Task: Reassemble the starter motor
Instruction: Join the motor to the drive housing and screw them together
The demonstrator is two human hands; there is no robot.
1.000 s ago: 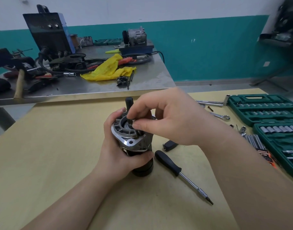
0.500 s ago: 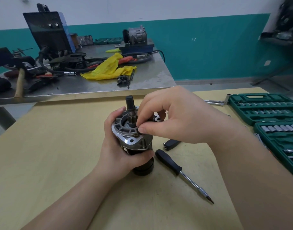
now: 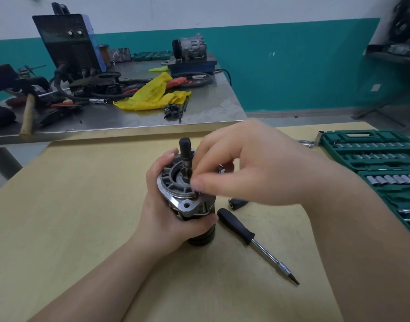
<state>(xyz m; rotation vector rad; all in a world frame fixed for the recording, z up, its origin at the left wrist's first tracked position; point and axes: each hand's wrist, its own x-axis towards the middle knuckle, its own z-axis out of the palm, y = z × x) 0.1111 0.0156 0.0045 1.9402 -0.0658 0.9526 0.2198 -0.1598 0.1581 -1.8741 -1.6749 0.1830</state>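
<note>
Gripping starter motor [image 3: 187,201], left hand [image 3: 167,212], sockets [image 3: 394,178] in case [image 3: 338,138]

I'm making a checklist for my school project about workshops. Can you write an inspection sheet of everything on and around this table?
Surface: pale yellow wooden table, scuffed.
Job's things: grey metal starter motor standing upright, dark shaft pointing up.
Clutter: black-handled screwdriver lying beside the motor; green socket set case, open, at right.
Hands: left hand grips the motor body; right hand, its fingers pinching at the flange beside the shaft; what they pinch is hidden.
Cables: black cables on the steel bench behind.
Surroundings: yellow cloth, black welder box, teal and white wall.
</note>
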